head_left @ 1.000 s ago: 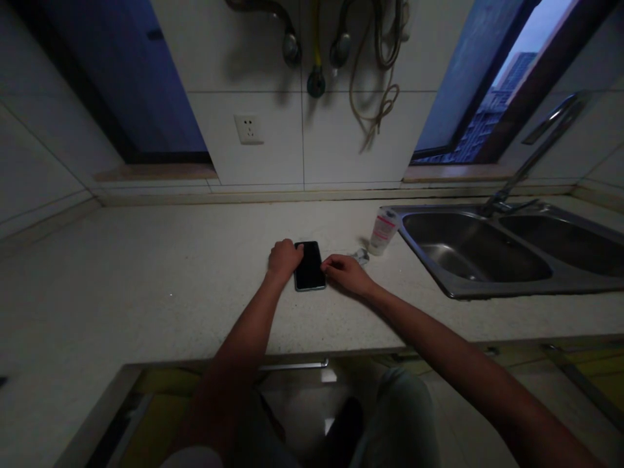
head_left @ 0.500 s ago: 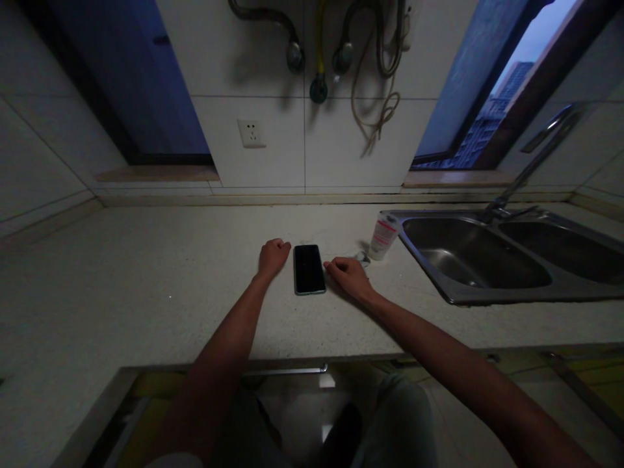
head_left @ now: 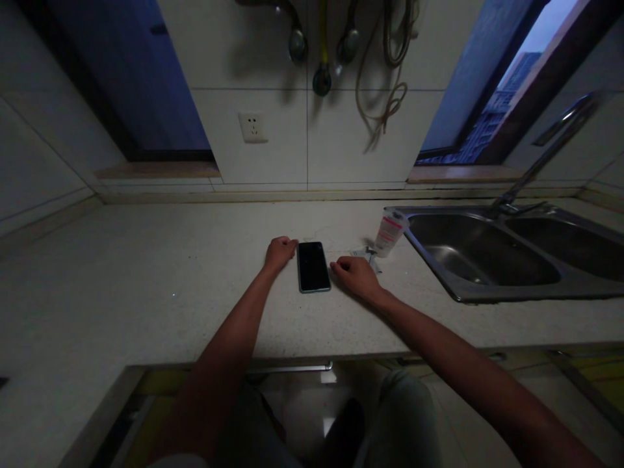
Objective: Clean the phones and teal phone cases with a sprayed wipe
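A smartphone [head_left: 314, 267] with a dark screen lies face up on the pale counter between my hands. My left hand [head_left: 281, 253], curled into a loose fist, rests at its upper left edge, with the thumb side close to the phone. To the right of the phone, my right hand [head_left: 357, 275] is also curled closed on the counter, a small gap away. I see nothing held in either hand. Just beyond my right hand lies a small crumpled wrapper [head_left: 371, 258], partly hidden by it. A clear plastic cup [head_left: 390, 233] with red print stands by the wrapper, tilted in view.
A double steel sink [head_left: 455, 294] with a tall faucet [head_left: 546, 153] is set into the counter [head_left: 160, 260] at the right. A wall socket [head_left: 253, 128], hanging pipes and a tied cord [head_left: 385, 117] are on the tiled wall. Windows flank it.
The view has shifted slightly. My right hand has drawn a little away from the phone, and more of the wrapper shows. My left hand stays close to the phone's upper left edge.
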A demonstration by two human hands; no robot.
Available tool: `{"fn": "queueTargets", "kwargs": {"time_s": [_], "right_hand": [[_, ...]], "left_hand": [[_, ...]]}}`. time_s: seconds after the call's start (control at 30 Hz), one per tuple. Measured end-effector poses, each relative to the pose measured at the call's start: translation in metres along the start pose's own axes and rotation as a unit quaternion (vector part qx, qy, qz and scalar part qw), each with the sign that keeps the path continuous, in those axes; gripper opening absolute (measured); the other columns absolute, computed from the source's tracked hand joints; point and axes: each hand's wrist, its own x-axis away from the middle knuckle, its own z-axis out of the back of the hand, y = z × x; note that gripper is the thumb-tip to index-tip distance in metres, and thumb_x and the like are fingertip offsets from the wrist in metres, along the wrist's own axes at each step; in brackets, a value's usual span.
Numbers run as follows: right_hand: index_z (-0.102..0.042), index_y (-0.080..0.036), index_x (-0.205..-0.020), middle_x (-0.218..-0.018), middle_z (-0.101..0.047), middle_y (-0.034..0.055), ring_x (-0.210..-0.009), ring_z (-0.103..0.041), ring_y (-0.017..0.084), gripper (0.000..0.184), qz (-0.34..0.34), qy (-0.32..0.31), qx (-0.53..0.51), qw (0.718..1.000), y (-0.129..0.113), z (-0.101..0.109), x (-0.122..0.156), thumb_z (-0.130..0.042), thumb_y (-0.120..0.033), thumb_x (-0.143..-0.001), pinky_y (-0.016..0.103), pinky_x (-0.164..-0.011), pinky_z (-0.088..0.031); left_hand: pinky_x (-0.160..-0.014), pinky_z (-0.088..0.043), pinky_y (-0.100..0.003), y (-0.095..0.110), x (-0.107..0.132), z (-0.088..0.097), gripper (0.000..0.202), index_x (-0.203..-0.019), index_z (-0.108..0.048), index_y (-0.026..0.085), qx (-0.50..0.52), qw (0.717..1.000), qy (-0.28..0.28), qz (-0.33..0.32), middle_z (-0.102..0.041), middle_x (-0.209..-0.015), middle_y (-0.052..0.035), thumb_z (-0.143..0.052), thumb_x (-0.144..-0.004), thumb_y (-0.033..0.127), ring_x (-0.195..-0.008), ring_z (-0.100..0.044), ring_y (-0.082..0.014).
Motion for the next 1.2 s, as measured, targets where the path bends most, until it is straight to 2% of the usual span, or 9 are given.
{"fn": "queueTargets", "kwargs": {"time_s": [0.2, 0.53, 0.67, 0.73, 0.83, 0.9, 0.97, 1.07, 1.2], "right_hand": [[-0.071, -0.019, -0.071, -0.068, -0.07, 0.0051, -0.063, -0.058, 0.017, 0.036, 0.007, -0.022, 0.058, 0.998, -0.003, 0.003, 0.001, -0.052, -0.038, -0.094, 0.029, -0.058, -0.029], [-0.074, -0.019, -0.077, -0.073, -0.073, 0.0068, -0.067, -0.061, 0.019, 0.034, 0.01, -0.048, 0.085, 0.995, -0.01, 0.007, 0.003, -0.052, -0.036, -0.096, 0.029, -0.059, -0.03], [-0.074, -0.019, -0.081, -0.079, -0.074, 0.0071, -0.071, -0.062, 0.019, 0.032, 0.006, -0.043, 0.074, 0.996, -0.008, 0.006, 0.002, -0.052, -0.036, -0.097, 0.029, -0.061, -0.033], [-0.074, -0.018, -0.091, -0.088, -0.074, 0.0077, -0.078, -0.063, 0.019, 0.028, 0.018, -0.025, 0.063, 0.998, -0.006, 0.006, 0.001, -0.053, -0.035, -0.098, 0.029, -0.066, -0.037], [-0.074, -0.016, -0.101, -0.096, -0.071, 0.0102, -0.089, -0.062, 0.021, 0.026, 0.055, -0.011, 0.077, 0.996, -0.005, 0.004, 0.002, -0.055, -0.034, -0.099, 0.031, -0.077, -0.042], [-0.075, -0.016, -0.099, -0.095, -0.068, 0.0118, -0.093, -0.06, 0.023, 0.029, 0.084, -0.026, 0.103, 0.991, -0.006, 0.003, 0.003, -0.055, -0.036, -0.1, 0.033, -0.082, -0.042], [-0.076, -0.016, -0.097, -0.094, -0.066, 0.0118, -0.094, -0.058, 0.024, 0.031, 0.108, -0.046, 0.112, 0.987, -0.008, 0.003, 0.005, -0.055, -0.038, -0.1, 0.035, -0.084, -0.042], [-0.076, -0.017, -0.095, -0.091, -0.062, 0.01, -0.091, -0.057, 0.023, 0.031, 0.117, -0.065, 0.085, 0.987, -0.012, 0.003, 0.007, -0.056, -0.04, -0.1, 0.035, -0.082, -0.043], [-0.074, -0.016, -0.091, -0.092, -0.061, 0.01, -0.091, -0.056, 0.023, 0.03, 0.111, -0.076, 0.056, 0.989, -0.013, 0.004, 0.008, -0.057, -0.04, -0.099, 0.035, -0.082, -0.043]], "left_hand": [[-0.052, -0.034, -0.025, 0.002, 0.001, 0.001, 0.032, -0.056, -0.053, 0.022, 0.014, 1.0, -0.004, 0.005, -0.054, -0.05, -0.0005, -0.059, -0.078, 0.045, -0.05, -0.049, -0.0141], [-0.054, -0.036, -0.026, 0.008, 0.006, 0.002, 0.032, -0.057, -0.052, 0.022, -0.017, 1.0, 0.005, 0.007, -0.057, -0.053, -0.0012, -0.058, -0.08, 0.043, -0.053, -0.051, -0.0151], [-0.064, -0.04, -0.03, 0.015, 0.01, 0.01, 0.034, -0.058, -0.051, 0.023, -0.072, 0.996, 0.059, 0.006, -0.063, -0.064, -0.0055, -0.057, -0.084, 0.044, -0.068, -0.059, -0.0201], [-0.071, -0.042, -0.034, 0.021, 0.016, 0.014, 0.04, -0.065, -0.056, 0.023, -0.163, 0.982, 0.093, 0.003, -0.069, -0.077, -0.0103, -0.054, -0.087, 0.056, -0.079, -0.064, -0.0257], [-0.077, -0.044, -0.04, 0.03, 0.031, 0.009, 0.057, -0.074, -0.061, 0.021, -0.229, 0.973, 0.039, 0.012, -0.071, -0.089, -0.0192, -0.053, -0.08, 0.078, -0.09, -0.067, -0.0352], [-0.079, -0.045, -0.043, 0.034, 0.04, 0.0, 0.061, -0.077, -0.062, 0.02, -0.251, 0.968, 0.001, 0.005, -0.071, -0.093, -0.023, -0.061, -0.072, 0.081, -0.095, -0.067, -0.0396], [-0.08, -0.045, -0.043, 0.037, 0.047, -0.01, 0.06, -0.084, -0.064, 0.019, -0.275, 0.961, -0.021, -0.012, -0.071, -0.1, -0.0241, -0.068, -0.068, 0.077, -0.098, -0.067, -0.0405], [-0.077, -0.045, -0.041, 0.036, 0.048, -0.016, 0.057, -0.086, -0.064, 0.02, -0.257, 0.966, -0.024, -0.007, -0.072, -0.099, -0.0223, -0.077, -0.063, 0.07, -0.096, -0.068, -0.0391], [-0.074, -0.043, -0.036, 0.031, 0.037, -0.012, 0.038, -0.083, -0.06, 0.021, -0.204, 0.978, -0.033, 0.018, -0.073, -0.096, -0.0183, -0.076, -0.074, 0.053, -0.095, -0.068, -0.0338]]}}
